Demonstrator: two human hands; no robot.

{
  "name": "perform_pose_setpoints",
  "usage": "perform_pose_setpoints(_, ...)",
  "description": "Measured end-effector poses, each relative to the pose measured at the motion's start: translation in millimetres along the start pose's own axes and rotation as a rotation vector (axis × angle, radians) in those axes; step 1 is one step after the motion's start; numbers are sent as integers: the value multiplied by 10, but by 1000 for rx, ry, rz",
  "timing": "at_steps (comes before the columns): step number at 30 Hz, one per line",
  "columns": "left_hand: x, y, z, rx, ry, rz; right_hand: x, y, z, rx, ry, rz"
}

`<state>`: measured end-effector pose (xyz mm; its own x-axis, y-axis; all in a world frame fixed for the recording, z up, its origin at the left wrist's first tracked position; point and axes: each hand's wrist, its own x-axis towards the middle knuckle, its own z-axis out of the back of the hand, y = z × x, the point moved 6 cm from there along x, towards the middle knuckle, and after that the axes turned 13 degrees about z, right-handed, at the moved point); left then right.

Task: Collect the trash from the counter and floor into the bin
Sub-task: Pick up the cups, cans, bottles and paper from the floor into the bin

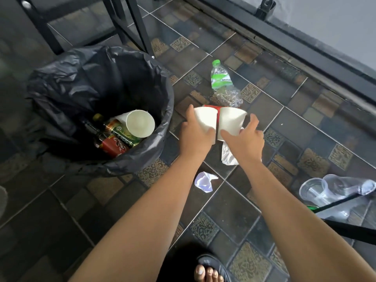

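A round bin lined with a black bag [61, 82] stands on the tiled floor at the left; inside lie a white paper cup [140, 124], dark bottles and a red can. Just right of the bin, my left hand [196, 137] grips a white paper cup [205, 118]. My right hand [243, 140] grips a second white paper cup [231, 121] beside it. A red item [212, 107] peeks out behind the two cups. A crushed clear bottle with a green cap and label [222, 84] lies on the floor beyond them.
A silver wrapper [228, 157] lies under my right hand and a crumpled white paper [204, 181] nearer me. Clear plastic cups [325, 192] lie at the right by a black rod. Black furniture legs [140, 27] stand behind the bin. My sandalled foot [209, 271] is at the bottom.
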<state>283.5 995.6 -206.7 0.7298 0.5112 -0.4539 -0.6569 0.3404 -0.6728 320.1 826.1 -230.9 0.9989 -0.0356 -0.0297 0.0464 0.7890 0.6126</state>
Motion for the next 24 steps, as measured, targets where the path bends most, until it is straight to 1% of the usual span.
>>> perform_pose_setpoints(2, -173, -206, 110, 1, -25, -134, 38, 81, 147, 123, -59, -15)
perform_pose_setpoints(4, -366, -408, 275, -36, -71, -267, 71, 248, 314, 214, -130, 12)
perform_pose_setpoints(7, -635, -632, 664, -161, -192, -404, 105, 576, 542, 308, -233, 115)
perform_pose_setpoints(10, -752, -694, 1169, -303, -336, -473, 107, 972, 629, 417, -265, 244)
perform_pose_setpoints(11, -732, -664, 1343, -317, -397, -469, 100, 1114, 622, 441, -263, 287)
perform_pose_setpoints(13, -611, -528, 1655, -293, -512, -400, 51, 1426, 571, 469, -233, 367)
perform_pose_setpoints(15, -433, -294, 1911, -250, -583, -263, -36, 1734, 469, 467, -182, 454)
perform_pose_setpoints(17, -270, -37, 2086, -206, -606, -136, -127, 2007, 343, 410, -131, 569)
perform_pose_setpoints(20, -106, 254, 2206, -83, -605, -35, -242, 2291, 78, 211, -37, 738)
perform_pose_setpoints(24, 16, 485, 2163, 102, -517, 79, -350, 2419, -218, -168, -62, 908)
